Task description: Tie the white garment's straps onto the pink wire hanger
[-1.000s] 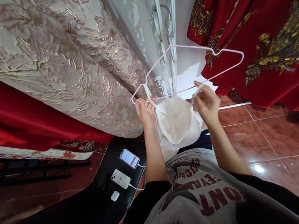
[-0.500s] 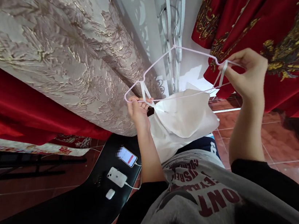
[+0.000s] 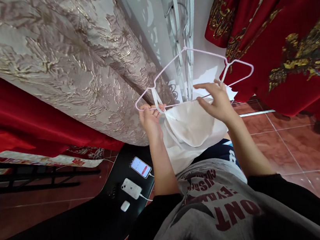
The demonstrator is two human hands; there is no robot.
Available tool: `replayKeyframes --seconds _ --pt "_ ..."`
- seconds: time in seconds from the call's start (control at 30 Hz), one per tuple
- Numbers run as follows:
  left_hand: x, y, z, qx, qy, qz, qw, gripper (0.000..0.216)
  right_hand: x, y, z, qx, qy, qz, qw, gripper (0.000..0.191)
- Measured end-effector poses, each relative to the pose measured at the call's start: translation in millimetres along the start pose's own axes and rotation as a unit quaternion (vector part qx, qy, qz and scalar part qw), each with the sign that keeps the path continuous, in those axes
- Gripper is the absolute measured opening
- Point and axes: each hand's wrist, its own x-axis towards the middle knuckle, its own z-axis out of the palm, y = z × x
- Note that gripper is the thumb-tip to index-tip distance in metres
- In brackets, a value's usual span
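Note:
A pale pink clothes hanger (image 3: 167,63) hangs in front of me with a white strappy garment (image 3: 192,125) on it. One white strap (image 3: 156,98) loops over the hanger's left notch, and the other strap (image 3: 224,73) lies at the right notch. My left hand (image 3: 150,121) grips the lower left bar of the hanger, close to the left strap. At the right end of the lower bar is my right hand (image 3: 218,102), its thumb and index finger apart. It is beside the right strap; whether its far fingers touch the strap is hidden.
A white metal rack (image 3: 179,27) stands ahead. Embossed beige fabric (image 3: 76,68) hangs at left, red embroidered cloth (image 3: 267,15) at right. On a black bench (image 3: 74,229) lie a lit phone (image 3: 140,167), a white phone (image 3: 131,188) with a cable, and a small white case (image 3: 125,206).
My right hand has moved left and down from the hanger's right end, and its fingers have opened off the strap. The right strap now sits at the notch. My left hand stays put.

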Motion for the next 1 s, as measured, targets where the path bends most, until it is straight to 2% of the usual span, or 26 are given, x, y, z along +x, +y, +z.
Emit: replayKeyframes --seconds 0.03,0.1,0.2,0.27,0.37,0.43,0.57,0.63,0.73,0.83,0.9,1.0 --pt "0 1 -1 0.005 0.0 -0.001 1.0 0.043 -2 1 7 -0.003 -0.029 0.008 1.0 0.026" --pt "-3 2 -3 0.02 -0.005 -0.019 1.0 0.041 -5 3 15 -0.001 -0.047 0.018 0.999 0.023" --pt "-12 5 -8 0.074 -0.051 -0.063 0.994 0.031 -12 3 13 0.003 -0.012 0.031 0.999 0.021" --pt "-20 13 -13 0.143 -0.093 -0.047 0.984 0.027 -17 2 8 0.005 0.006 0.033 0.999 0.02" --pt "-29 37 -20 0.253 -0.126 0.02 0.959 0.034 -23 -2 3 0.015 0.023 0.028 0.999 0.02" --pt "-34 58 -24 0.279 -0.141 0.01 0.95 0.038 -25 -5 1 0.027 0.033 0.026 0.999 0.023" --pt "-39 98 -27 0.222 -0.169 -0.085 0.956 0.042 -24 -8 -3 0.045 0.025 0.042 0.998 0.03" --pt "-41 111 -22 0.19 -0.183 -0.089 0.96 0.041 -22 -5 -5 0.05 0.021 0.05 0.997 0.032" --pt "-36 121 -10 0.141 -0.214 -0.059 0.965 0.04 -20 -2 -8 0.051 0.029 0.047 0.997 0.033" --pt "-20 117 -3 0.054 -0.161 -0.025 0.985 0.039 -22 -1 -9 0.046 0.022 0.044 0.998 0.029" --pt "-7 106 -7 0.01 -0.088 0.017 0.996 0.032 -23 0 -9 0.041 0.01 0.044 0.998 0.027" --pt "6 81 -21 -0.034 0.061 0.065 0.995 0.026 -24 3 -8 0.035 0.009 0.035 0.999 0.025"
